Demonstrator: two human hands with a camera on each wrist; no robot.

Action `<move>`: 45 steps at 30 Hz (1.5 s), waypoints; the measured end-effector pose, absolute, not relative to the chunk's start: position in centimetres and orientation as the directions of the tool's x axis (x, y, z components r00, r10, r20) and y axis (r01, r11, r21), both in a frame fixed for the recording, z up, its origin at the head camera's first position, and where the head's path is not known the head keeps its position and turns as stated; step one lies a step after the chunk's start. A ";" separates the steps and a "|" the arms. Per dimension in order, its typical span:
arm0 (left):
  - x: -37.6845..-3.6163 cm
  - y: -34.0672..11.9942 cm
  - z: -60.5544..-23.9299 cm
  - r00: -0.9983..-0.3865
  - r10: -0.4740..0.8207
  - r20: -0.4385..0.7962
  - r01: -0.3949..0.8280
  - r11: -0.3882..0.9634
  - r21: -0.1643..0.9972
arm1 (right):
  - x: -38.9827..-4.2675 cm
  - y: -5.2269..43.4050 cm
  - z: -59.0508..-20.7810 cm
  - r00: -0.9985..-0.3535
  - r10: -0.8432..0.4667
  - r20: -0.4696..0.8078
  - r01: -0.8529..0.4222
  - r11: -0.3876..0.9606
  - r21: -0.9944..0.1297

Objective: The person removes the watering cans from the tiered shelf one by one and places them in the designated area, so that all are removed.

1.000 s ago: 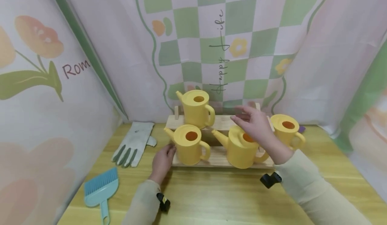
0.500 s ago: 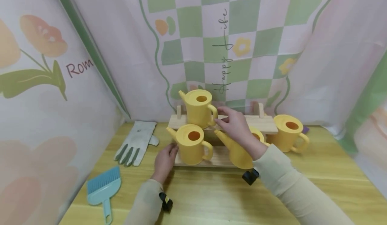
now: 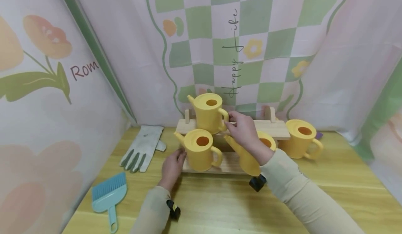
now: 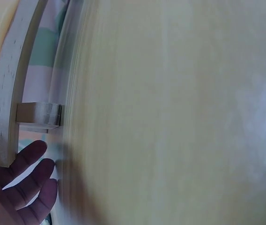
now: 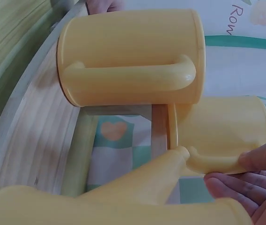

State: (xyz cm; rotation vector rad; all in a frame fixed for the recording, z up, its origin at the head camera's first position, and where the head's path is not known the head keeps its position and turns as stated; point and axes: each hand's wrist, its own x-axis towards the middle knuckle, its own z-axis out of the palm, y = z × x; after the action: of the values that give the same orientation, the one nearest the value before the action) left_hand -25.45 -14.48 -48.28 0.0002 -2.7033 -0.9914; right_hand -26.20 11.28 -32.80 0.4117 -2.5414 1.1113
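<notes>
My right hand (image 3: 246,131) pinches the handle of a yellow watering can (image 3: 205,115) on the upper tier of a wooden shelf rack (image 3: 270,128). In the right wrist view, thumb and fingertips meet round that handle (image 5: 215,164). At the rack's lower left end, my left hand (image 3: 172,167) grips the board; the left wrist view has its fingers (image 4: 30,185) curled at the board end (image 4: 4,112). A second can (image 3: 198,157) stands on the lower tier beside this hand. Another lower can (image 3: 248,160) is partly hidden behind my right forearm.
A further yellow watering can (image 3: 296,139) stands on the table right of the rack. Left of the rack lie a white-and-green glove (image 3: 144,145) and a blue hand brush (image 3: 108,199). A printed curtain (image 3: 213,52) hangs close behind the rack.
My right hand has come left and down from above the lower right can to the upper can's handle and taken hold of it. The left hand stays at the rack's end.
</notes>
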 end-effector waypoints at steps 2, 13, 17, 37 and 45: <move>-25.4 -14.4 -48.3 -0.965 -0.092 0.245 0.088 0.768 0.634 | -26.0 11.6 -32.8 -0.894 -0.121 0.432 -0.400 0.652 -0.644; -25.4 -14.4 -48.3 -0.968 -0.102 0.229 0.069 0.769 0.635 | -25.3 14.5 -31.5 -0.858 -0.056 0.511 -0.433 0.615 -0.659; -25.3 -14.5 -48.4 -0.963 -0.095 0.253 0.089 0.770 0.632 | -24.8 16.2 -31.1 -0.858 -0.019 0.514 -0.415 0.615 -0.671; -25.0 -14.5 -48.1 -0.963 -0.095 0.252 0.084 0.783 0.617 | -22.3 23.2 -30.0 -0.875 0.086 0.477 -0.317 0.642 -0.698; -25.0 -14.2 -48.0 -0.969 -0.097 0.225 0.069 0.773 0.631 | -21.1 25.9 -30.4 -0.869 0.119 0.480 -0.292 0.659 -0.693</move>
State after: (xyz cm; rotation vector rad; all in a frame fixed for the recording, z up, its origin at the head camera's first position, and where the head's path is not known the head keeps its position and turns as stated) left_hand -25.01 -14.19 -47.98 0.0221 -2.7220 -0.9824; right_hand -21.15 25.92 -30.35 0.1345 -2.3827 1.1148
